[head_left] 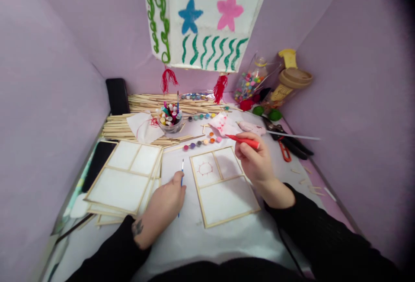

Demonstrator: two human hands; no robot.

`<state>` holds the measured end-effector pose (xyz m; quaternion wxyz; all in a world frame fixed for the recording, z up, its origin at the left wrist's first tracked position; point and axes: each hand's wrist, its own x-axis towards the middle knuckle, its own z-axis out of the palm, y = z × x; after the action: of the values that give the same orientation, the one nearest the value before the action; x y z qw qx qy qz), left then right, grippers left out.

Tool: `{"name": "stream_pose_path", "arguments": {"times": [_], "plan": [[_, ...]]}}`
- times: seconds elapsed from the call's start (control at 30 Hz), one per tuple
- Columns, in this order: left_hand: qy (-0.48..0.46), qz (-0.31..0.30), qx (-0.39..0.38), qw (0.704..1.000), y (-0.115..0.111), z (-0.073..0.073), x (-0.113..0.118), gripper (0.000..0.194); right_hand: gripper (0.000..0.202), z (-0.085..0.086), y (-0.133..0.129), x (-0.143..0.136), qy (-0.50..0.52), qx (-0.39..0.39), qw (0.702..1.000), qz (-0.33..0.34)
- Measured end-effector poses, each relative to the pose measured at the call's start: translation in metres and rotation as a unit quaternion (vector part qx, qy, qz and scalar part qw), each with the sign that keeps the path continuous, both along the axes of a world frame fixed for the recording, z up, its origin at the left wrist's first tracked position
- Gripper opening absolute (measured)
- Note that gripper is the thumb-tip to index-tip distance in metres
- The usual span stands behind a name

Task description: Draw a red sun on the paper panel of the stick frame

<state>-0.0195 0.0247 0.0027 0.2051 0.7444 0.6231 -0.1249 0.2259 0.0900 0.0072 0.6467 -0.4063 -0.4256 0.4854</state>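
My right hand point(254, 158) grips a red marker point(248, 142), its tip pointing left, above the upper right of a wood-framed white panel point(228, 200). A small red scalloped outline point(205, 168) is drawn in that panel's upper left section. Left of the panel, my left hand point(168, 200) is closed on a thin blue paintbrush point(182, 178), its bristles pointing away from me. A stack of similar framed panels point(118, 189) lies beyond the left wrist.
Behind stand a cup of markers point(170, 120), wooden sticks point(145, 102) and small paint pots point(199, 142). A painted lantern point(207, 22) hangs above. At right are a glue gun point(251, 127), black-handled pliers point(293, 143) and a bead jar point(251, 83). A phone point(117, 96) leans back left.
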Motion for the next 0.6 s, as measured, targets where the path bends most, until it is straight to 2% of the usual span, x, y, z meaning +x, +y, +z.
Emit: {"name": "stream_pose_path", "arguments": {"times": [0.1, 0.17, 0.27, 0.37, 0.43, 0.5, 0.6], "plan": [[0.004, 0.008, 0.004, 1.0, 0.0, 0.003, 0.0, 0.029, 0.024, 0.022, -0.006, 0.011, -0.013, 0.035, 0.999, 0.012], [0.009, 0.016, 0.005, 1.0, 0.001, 0.007, -0.001, 0.035, 0.027, 0.028, -0.013, 0.019, -0.036, 0.062, 0.997, 0.008], [0.012, 0.026, 0.007, 1.0, 0.005, 0.011, -0.004, 0.032, 0.031, 0.021, -0.028, 0.029, -0.082, 0.078, 0.994, -0.003], [0.002, 0.035, 0.016, 0.999, 0.01, 0.012, -0.008, 0.022, 0.044, 0.005, -0.042, 0.033, -0.113, 0.041, 0.993, 0.002], [-0.009, 0.038, 0.022, 0.999, 0.012, 0.01, -0.009, 0.023, 0.038, -0.005, -0.048, 0.032, -0.126, 0.013, 0.992, -0.007], [-0.023, 0.039, 0.033, 0.998, 0.013, 0.008, -0.011, 0.025, 0.023, -0.01, -0.05, 0.028, -0.134, -0.001, 0.991, -0.015], [-0.04, 0.045, 0.056, 0.997, 0.013, 0.01, -0.011, 0.027, 0.012, -0.008, -0.046, 0.023, -0.139, -0.002, 0.99, -0.006]]}}
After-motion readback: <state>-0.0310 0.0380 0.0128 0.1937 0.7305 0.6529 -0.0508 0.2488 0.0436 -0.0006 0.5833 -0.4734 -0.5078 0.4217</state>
